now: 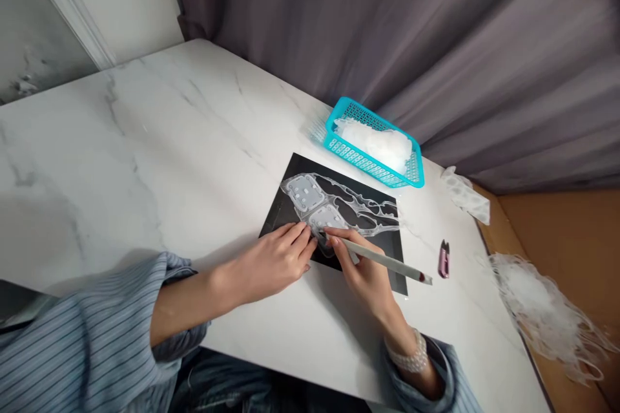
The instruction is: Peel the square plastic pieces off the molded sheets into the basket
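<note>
On a black mat (290,209) lies a translucent plastic-looking piece (306,193) with two squarish padded panels and thin looping strands that run to the right. My left hand (281,258) rests with its fingers extended, fingertips on the lower left edge of the piece. A slim pale pen-like tool (387,261) with a reddish spot near its back end is pinched in my right hand (364,271). Its front end points at the lower panel, close to my left fingertips. Whether the tip touches the panel is hard to make out.
A turquoise basket (419,164) with a white heap of material stands behind the mat. Small pink thread snips (444,259) lie to the right. White translucent pieces (467,196) sit at the table's right edge, and a tangle of white strands (542,309) lies beyond it.
</note>
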The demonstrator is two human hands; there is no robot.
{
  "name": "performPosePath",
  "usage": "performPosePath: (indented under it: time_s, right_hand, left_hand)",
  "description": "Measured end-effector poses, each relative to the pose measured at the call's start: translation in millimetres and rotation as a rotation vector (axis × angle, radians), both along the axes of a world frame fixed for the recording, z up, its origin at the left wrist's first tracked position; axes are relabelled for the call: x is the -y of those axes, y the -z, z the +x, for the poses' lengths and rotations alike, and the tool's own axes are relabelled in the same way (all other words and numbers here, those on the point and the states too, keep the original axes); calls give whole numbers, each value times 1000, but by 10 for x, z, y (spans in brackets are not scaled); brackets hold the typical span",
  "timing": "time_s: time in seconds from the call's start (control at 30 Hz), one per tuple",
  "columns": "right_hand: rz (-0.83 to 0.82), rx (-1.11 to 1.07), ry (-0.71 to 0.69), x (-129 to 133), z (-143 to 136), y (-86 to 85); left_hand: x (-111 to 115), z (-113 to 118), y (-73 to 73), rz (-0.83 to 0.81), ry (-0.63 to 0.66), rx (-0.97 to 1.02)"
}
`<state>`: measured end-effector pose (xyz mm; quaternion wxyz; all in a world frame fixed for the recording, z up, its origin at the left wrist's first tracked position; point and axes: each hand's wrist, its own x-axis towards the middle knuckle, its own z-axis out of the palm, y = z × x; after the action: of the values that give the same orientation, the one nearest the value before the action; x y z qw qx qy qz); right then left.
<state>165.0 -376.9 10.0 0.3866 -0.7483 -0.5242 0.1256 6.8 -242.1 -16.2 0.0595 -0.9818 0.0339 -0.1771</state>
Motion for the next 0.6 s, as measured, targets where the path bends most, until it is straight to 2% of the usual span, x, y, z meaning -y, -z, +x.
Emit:
performPosePath:
  time_s: [0.17,0.37,0.6]
  right_hand:
    - [22,99,-54,-18,-36,20]
    - [45,262,-60,-65,-74,66]
    - [43,354,-68,131,-121,85]
  left_hand:
    - [-2,20,-49,35,-8,-33]
    - [36,33,-9,63,-18,-36]
    - [31,38,-73,72,13,-73]
